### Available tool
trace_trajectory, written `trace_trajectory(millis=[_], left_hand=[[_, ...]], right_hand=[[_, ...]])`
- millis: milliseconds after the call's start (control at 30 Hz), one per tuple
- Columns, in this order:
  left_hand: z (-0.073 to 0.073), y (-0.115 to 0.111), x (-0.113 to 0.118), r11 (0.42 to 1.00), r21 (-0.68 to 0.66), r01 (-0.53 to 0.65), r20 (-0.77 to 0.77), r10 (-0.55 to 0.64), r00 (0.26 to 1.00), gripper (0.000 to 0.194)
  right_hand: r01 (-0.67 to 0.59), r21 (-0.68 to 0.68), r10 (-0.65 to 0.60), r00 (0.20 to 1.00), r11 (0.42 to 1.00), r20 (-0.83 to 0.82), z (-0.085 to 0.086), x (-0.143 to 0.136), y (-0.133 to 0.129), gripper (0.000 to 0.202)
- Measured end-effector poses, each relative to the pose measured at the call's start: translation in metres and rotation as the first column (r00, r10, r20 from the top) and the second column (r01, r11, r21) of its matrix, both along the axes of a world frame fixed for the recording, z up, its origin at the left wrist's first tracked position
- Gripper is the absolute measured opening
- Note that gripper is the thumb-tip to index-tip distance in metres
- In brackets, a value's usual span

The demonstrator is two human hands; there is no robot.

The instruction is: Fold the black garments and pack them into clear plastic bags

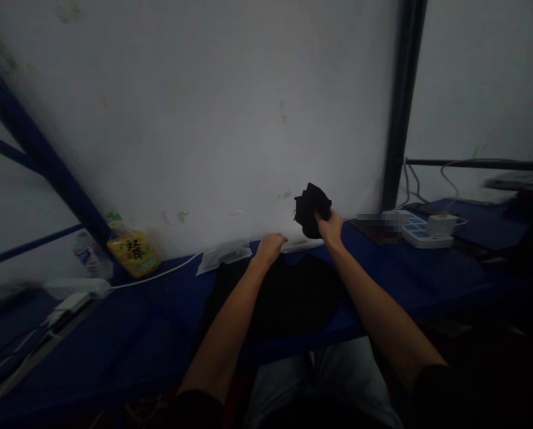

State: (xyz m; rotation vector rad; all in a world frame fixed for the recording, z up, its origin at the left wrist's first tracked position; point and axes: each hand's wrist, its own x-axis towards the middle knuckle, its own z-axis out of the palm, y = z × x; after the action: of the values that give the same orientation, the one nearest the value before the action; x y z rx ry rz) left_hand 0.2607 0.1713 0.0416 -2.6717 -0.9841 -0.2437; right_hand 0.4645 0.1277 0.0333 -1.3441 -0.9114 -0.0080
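Note:
A bunched piece of black cloth point(310, 205) is held up off the table in my right hand point(332, 226), whose fingers are closed around its lower right side. Below lies a larger black cloth, perhaps a garment point(297, 295), spread dark and flat on the blue table point(159, 316). Over its back edge is my left hand point(272, 247), with the fingers curled together; whether anything is pinched in them is hidden. Behind the cloth, a clear plastic bag point(226, 256) and another pale flat packet point(300, 245) lie against the wall.
At the left stand a yellow-labelled bottle point(133, 253), a clear plastic bottle point(92, 256) and a white power strip point(76, 288) with cables. On the right are a white-and-blue power strip point(421, 229) with a plugged-in adapter point(442, 224) and a dark flat object point(378, 229). Blue frame posts point(47, 161) flank the wall.

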Motion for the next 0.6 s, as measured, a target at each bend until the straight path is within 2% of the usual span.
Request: trace_trajectory(millis=[133,233,333,433,533,600], left_hand=[[0.024,-0.006,-0.012,0.990,0.137,0.026,-0.029,-0.022,0.999,0.032],[0.030,-0.020,-0.028,0.976,0.206,0.064,-0.112,-0.041,0.993,0.033],[0.021,-0.034,-0.042,0.989,0.112,0.092,-0.156,-0.074,0.985,0.035],[0.005,-0.040,-0.051,0.987,-0.017,0.160,-0.154,-0.161,0.975,0.030],[-0.012,-0.034,-0.057,0.963,-0.106,0.247,-0.058,-0.254,0.965,0.034],[-0.023,-0.026,-0.059,0.964,-0.168,0.205,0.019,-0.205,0.979,0.039]], right_hand=[[0.011,0.149,-0.010,1.000,0.989,-0.010,0.007,-0.004,-0.007,0.032],[-0.013,0.162,0.007,0.999,0.987,0.037,0.008,-0.010,-0.011,0.030],[-0.062,0.111,0.042,0.983,0.992,0.177,0.003,-0.020,-0.012,0.027],[-0.159,0.022,0.138,0.909,0.987,0.393,-0.003,-0.034,-0.015,0.030],[-0.244,-0.142,0.279,0.748,0.959,0.602,-0.009,-0.053,-0.021,0.041],[-0.254,-0.267,0.368,0.613,0.930,0.699,-0.012,-0.065,-0.027,0.046]])
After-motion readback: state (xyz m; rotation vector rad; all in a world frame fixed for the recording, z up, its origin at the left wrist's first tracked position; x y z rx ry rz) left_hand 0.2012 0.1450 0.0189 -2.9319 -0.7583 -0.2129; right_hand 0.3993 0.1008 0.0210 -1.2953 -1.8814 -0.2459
